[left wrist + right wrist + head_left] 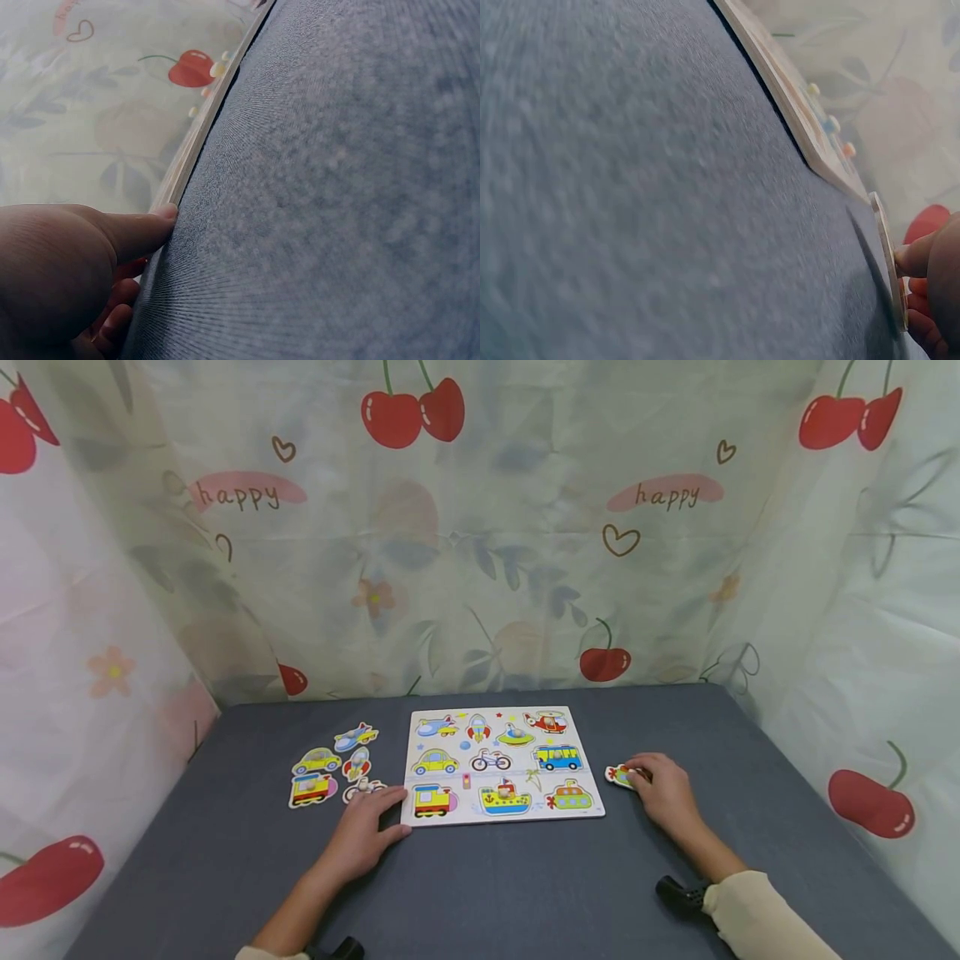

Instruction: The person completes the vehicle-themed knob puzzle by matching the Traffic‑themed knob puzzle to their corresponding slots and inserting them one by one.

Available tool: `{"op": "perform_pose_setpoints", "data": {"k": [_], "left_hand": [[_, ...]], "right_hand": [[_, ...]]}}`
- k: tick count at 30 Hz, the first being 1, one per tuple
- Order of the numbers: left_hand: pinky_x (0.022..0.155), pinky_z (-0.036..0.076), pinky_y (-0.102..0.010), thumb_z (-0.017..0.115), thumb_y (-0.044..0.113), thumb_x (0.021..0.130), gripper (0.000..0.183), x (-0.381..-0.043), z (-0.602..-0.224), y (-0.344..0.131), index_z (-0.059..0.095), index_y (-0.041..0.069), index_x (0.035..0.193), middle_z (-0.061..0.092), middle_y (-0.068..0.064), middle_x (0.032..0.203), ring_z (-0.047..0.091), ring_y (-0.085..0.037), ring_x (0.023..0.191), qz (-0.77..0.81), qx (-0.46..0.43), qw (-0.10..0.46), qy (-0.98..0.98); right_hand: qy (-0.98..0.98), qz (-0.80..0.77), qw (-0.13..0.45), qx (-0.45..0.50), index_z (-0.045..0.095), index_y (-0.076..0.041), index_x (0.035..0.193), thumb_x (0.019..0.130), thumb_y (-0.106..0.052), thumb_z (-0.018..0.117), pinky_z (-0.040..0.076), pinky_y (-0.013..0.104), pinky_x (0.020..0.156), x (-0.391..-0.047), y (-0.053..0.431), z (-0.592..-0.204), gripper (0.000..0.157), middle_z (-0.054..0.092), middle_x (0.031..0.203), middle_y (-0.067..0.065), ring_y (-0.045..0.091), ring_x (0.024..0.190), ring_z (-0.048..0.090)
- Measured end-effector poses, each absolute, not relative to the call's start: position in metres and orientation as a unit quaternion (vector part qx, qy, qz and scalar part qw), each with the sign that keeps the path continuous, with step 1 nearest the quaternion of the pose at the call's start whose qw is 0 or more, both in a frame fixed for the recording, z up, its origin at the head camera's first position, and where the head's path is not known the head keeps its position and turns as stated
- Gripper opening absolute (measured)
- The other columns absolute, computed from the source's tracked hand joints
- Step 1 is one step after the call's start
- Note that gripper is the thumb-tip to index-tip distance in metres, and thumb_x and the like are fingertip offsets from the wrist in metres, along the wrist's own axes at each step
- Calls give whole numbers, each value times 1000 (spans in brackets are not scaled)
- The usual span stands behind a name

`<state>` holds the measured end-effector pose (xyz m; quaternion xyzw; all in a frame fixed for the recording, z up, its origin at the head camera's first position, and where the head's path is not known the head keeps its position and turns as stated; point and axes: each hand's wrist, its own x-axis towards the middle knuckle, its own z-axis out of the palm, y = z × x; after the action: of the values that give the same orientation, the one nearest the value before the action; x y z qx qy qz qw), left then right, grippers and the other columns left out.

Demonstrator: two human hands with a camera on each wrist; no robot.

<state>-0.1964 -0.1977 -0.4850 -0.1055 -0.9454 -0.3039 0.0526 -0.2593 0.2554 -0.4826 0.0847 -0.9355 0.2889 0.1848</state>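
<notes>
On the dark table (517, 893), the left hand (362, 835) is the nearest; its fingers are relaxed, a little apart from the thumb, and touch the picture board (468, 806) at its near left corner. Slightly farther, the right hand (666, 793) pinches one puzzle piece (618, 776), just beside the board's right edge. On the left lie loose pieces (357, 766), the airplane piece (356, 737) farthest. Behind hangs a cherry-patterned curtain (450, 627).

The surface (525, 885) is dark blue-grey, the board (468, 802) off-white with multicoloured vehicles (435, 762), the piece (620, 777) in the right hand (665, 792) green and red, the loose train (307, 792) red and yellow with a pink end (331, 788), and the curtain (487, 485) pale, printed with red cherries (392, 421), brown hearts (621, 555), orange flowers (373, 598) and grey leaves (513, 575).
</notes>
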Motion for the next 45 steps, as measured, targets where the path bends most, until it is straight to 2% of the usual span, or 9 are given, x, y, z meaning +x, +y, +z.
{"op": "perform_pose_setpoints", "data": {"k": [17, 45], "left_hand": [[100, 36, -49, 80, 20, 81, 54, -196, -484, -198, 63, 6, 129, 58, -9, 134, 47, -31, 119, -307, -105, 52, -944], [100, 37, -50, 80, 19, 80, 54, -195, -483, -198, 62, 5, 129, 58, -9, 134, 47, -32, 120, -306, -104, 52, -945]], "right_hand": [[-934, 309, 150, 100, 72, -1, 101, 90, -5, 67, 45, 52, 88, -248, 223, -484, 13, 63, 113, 16, 34, 107, 58], [-931, 294, 155, 153, 74, -5, 97, 86, -4, 72, 45, 49, 89, -239, 194, -482, 11, 66, 110, 11, 29, 104, 56]]}}
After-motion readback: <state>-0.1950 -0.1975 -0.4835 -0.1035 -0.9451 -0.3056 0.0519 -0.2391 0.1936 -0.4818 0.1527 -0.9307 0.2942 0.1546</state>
